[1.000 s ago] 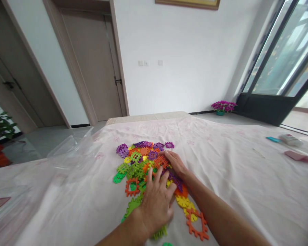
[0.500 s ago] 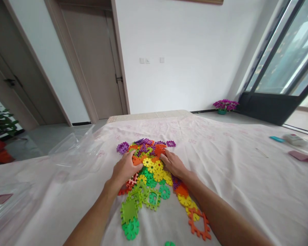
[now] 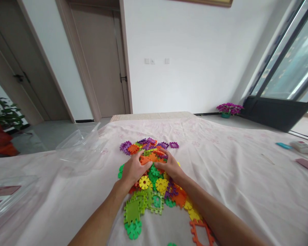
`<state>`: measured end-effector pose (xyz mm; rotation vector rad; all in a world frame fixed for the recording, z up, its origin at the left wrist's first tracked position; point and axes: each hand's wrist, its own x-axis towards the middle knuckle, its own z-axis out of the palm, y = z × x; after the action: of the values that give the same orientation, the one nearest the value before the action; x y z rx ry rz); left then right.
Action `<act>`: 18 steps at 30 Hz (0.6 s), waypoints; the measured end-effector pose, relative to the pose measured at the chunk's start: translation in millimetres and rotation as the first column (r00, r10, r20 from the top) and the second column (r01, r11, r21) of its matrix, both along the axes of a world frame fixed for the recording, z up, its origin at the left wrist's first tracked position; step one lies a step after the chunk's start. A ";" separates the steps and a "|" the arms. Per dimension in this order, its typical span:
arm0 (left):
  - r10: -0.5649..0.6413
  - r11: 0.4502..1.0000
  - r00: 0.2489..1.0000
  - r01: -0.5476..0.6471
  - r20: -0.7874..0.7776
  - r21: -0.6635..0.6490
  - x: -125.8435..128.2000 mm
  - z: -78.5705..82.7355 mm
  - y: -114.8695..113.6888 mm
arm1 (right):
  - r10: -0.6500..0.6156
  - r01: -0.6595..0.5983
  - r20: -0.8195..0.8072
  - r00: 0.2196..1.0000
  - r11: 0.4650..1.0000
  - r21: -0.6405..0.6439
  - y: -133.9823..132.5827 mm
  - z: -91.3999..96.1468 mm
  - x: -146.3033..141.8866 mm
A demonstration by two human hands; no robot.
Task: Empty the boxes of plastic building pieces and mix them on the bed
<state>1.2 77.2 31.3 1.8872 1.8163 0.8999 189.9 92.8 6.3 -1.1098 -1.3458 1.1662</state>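
A heap of colourful plastic interlocking building pieces lies on the cloth in front of me. My left hand (image 3: 133, 168) and my right hand (image 3: 172, 166) curl around a cluster of orange pieces (image 3: 149, 158) from both sides, thumbs close together at the near side. Some fingers are hidden behind the cluster. Just below the thumbs lie green discs (image 3: 154, 177) and yellow notched discs (image 3: 144, 182). Lime square pieces (image 3: 132, 211) and a green disc (image 3: 133, 229) are nearer to me. Purple pieces (image 3: 125, 147) sit at the far side. An orange square frame (image 3: 193, 229) lies beside my right forearm.
A clear plastic container (image 3: 78, 145) stands at the left, with another clear package (image 3: 12, 194) nearer. On the right are a blue item (image 3: 283, 146), a white packet (image 3: 303, 147) and a dark pink flat piece (image 3: 307, 164). A pale floral cloth (image 3: 236, 177) covers the surface.
My hands have drawn closer together around the orange pieces. Several yellow discs between them have shifted, and more green discs show. The view has tilted slightly.
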 end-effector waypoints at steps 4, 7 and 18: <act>-0.047 0.999 0.932 0.044 0.358 0.016 2.3 -3.4 2.1 | 0.193 -0.271 -0.323 0.926 0.938 -0.215 -7.6 11.6 -3.8; -0.087 0.994 0.760 0.106 0.644 0.009 2.8 -3.4 5.6 | 0.207 -0.303 -0.374 0.904 0.927 -0.220 -10.7 25.1 -5.3; -0.049 0.952 0.986 0.094 -0.158 0.291 8.5 30.6 -13.8 | 0.037 -0.037 -0.041 0.998 0.999 -0.014 8.4 28.5 16.6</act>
<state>9.6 63.4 61.9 2.2444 1.7610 1.0844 206.5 101.2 34.8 -1.0697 -1.3334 1.2212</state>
